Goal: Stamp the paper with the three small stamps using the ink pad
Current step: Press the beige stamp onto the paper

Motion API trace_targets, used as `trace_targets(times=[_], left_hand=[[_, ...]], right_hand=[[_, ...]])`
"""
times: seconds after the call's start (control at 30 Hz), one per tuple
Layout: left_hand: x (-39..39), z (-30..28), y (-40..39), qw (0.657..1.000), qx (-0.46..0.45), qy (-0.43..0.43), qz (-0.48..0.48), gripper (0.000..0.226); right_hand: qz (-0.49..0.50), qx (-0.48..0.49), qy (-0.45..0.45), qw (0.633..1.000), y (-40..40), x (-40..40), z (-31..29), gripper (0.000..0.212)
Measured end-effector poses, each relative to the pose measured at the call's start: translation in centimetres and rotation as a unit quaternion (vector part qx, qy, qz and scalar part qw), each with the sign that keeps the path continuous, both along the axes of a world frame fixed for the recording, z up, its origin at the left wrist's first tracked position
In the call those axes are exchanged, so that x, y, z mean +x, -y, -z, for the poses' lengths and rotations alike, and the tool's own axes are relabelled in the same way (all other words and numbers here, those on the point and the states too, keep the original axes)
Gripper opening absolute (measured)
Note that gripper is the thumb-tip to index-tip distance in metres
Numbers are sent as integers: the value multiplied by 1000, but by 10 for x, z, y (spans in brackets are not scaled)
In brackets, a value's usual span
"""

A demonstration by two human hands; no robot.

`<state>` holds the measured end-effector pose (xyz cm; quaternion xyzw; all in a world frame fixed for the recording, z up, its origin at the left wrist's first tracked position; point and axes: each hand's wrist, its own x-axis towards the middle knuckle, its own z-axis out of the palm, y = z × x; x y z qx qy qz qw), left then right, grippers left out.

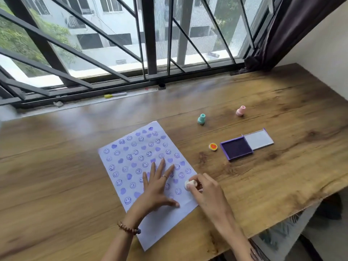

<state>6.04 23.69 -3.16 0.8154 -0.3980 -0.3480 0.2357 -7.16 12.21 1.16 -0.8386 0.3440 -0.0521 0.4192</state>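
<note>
Currently a white stamp [190,184] is gripped by the right hand [204,193] at the right edge of the paper [131,157]; left hand [157,187] is spread flat, grasping nothing. Ink pad [236,148] is placed beyond-right, toward the counter's [56,176] right edge, nearer the right hand

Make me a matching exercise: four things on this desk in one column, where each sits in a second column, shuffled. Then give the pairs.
1. teal stamp
2. pink stamp
3. white stamp
4. small cap

A. held in the right hand at the paper's right edge
B. just left of the open ink pad
C. farthest right, near the window
D. upright, between paper and pink stamp

Pairs: 1-D, 2-C, 3-A, 4-B
</note>
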Motion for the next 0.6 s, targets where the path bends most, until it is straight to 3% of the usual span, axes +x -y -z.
trace_targets(times=[0.17,0.4,0.5,0.6], left_hand=[[-1,3,1,1000,0,2,-4,120],[-1,6,1,999,-16,-10,-26,125],[-3,-2,4,994,-56,-36,-82,99],[-12,-18,14,944,-186,-112,-248,43]], right_hand=[[-52,-118,-77,989,-8,7,-6,17],[-99,-156,-120,975,-6,17,-9,22],[-104,-164,-125,973,-4,17,-6,22],[-107,-161,-122,974,-2,17,-5,21]])
